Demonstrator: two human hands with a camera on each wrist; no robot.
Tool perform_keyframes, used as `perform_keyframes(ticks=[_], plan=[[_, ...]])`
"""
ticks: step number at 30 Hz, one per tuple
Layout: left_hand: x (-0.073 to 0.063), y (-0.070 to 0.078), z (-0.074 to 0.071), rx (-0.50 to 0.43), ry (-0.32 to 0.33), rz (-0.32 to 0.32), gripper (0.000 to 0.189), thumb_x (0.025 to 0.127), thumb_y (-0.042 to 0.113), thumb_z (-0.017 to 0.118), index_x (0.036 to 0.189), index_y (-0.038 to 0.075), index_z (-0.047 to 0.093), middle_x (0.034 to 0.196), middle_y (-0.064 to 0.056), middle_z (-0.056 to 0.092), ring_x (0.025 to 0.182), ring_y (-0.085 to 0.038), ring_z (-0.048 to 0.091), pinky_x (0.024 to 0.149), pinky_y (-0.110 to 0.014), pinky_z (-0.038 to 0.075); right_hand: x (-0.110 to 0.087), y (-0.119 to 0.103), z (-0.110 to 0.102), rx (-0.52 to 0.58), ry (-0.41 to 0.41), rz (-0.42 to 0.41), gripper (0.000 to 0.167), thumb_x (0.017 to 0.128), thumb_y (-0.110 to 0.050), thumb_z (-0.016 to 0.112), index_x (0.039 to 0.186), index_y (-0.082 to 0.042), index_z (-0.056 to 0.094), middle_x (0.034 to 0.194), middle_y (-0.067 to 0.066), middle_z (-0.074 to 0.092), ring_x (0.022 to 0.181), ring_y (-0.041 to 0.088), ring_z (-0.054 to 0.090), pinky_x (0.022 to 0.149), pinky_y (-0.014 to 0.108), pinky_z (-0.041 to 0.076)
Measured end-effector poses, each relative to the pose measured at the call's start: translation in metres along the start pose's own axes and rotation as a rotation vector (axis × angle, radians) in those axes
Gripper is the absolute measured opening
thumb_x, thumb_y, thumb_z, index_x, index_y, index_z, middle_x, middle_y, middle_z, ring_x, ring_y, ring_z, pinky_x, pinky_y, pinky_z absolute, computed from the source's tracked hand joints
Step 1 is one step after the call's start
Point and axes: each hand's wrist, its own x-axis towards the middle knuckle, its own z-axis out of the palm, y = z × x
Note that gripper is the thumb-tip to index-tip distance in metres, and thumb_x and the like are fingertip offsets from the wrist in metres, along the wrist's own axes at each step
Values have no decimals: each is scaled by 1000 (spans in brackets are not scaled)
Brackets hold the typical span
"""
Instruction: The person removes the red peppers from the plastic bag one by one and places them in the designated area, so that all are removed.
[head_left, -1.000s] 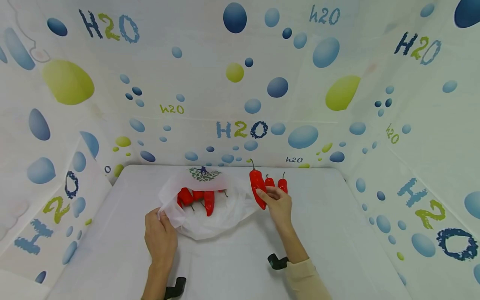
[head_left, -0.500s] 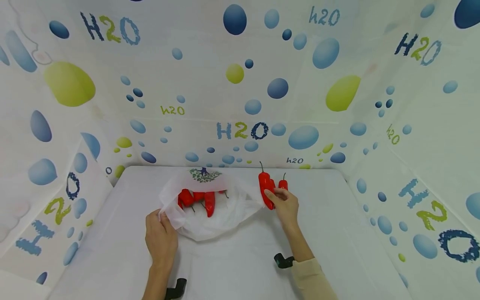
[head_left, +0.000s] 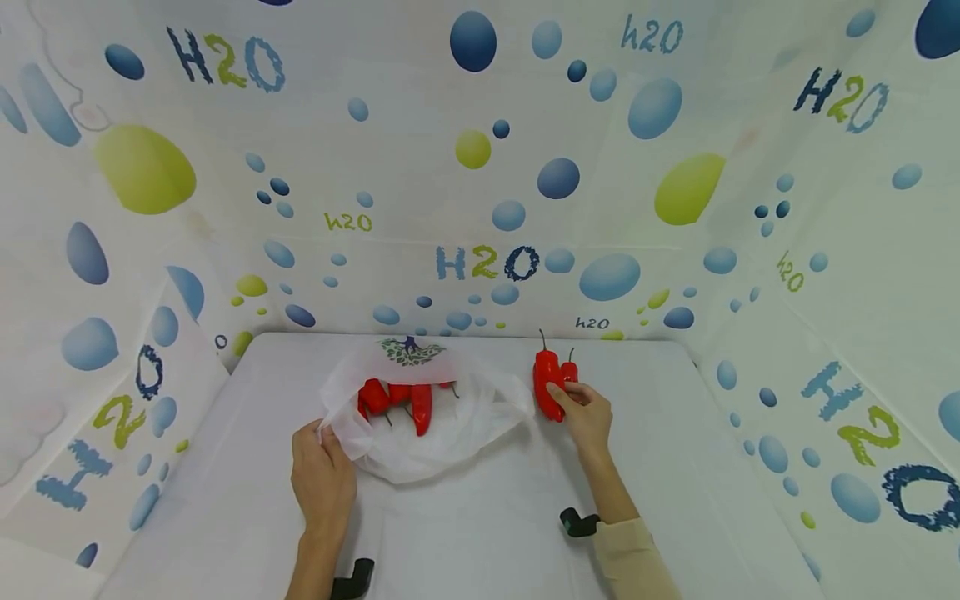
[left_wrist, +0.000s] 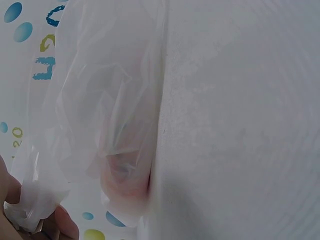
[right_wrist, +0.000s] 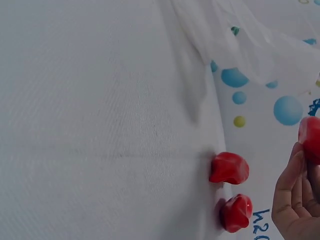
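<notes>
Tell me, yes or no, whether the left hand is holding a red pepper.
No, in the head view the left hand grips the edge of the white bag.

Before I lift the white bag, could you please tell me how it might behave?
The white bag is probably floppy, since it falls in soft creases near the left hand. It may be light by itself, as red shows faintly through it. The red peppers inside could slide out, because its mouth gapes.
</notes>
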Motion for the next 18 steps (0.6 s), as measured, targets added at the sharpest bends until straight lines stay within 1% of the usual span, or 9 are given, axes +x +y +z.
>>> perform_keyframes(ticks=[5,9,12,15,18], plan=[[0,1,0,1,0,-4,30,111,16,44,125,-8,54,115,-27,56,99,-49,59,82,-59,46,8,5,-5,-21,11,14,42,93,-40,78,120,-8,73,113,13,69,101,25,60,74,27,54],[0,-1,0,0,5,4,29,111,16,44,125,-8,54,114,-27,56,99,-49,59,83,-59,47,14,10,-8,-14,22,34,45,93,-43,78,120,-8,73,112,13,69,100,25,61,73,26,53],[0,-1,0,0,9,7,29,111,15,45,125,-8,54,114,-27,56,99,-49,59,83,-60,46,16,11,-10,-8,25,61,49,92,-46,78,122,-8,71,114,12,69,101,25,61,75,24,54],[0,0,0,-1,11,5,29,111,15,45,125,-8,54,115,-27,56,101,-50,59,84,-60,46,16,12,-12,-8,27,75,51,93,-47,77,125,-8,70,117,13,69,103,26,62,78,26,56],[0,0,0,-3,11,4,29,111,15,44,125,-8,55,115,-28,56,101,-50,59,85,-61,46,17,15,-15,-11,34,77,49,95,-43,76,125,-6,70,117,14,68,102,26,61,81,29,55]])
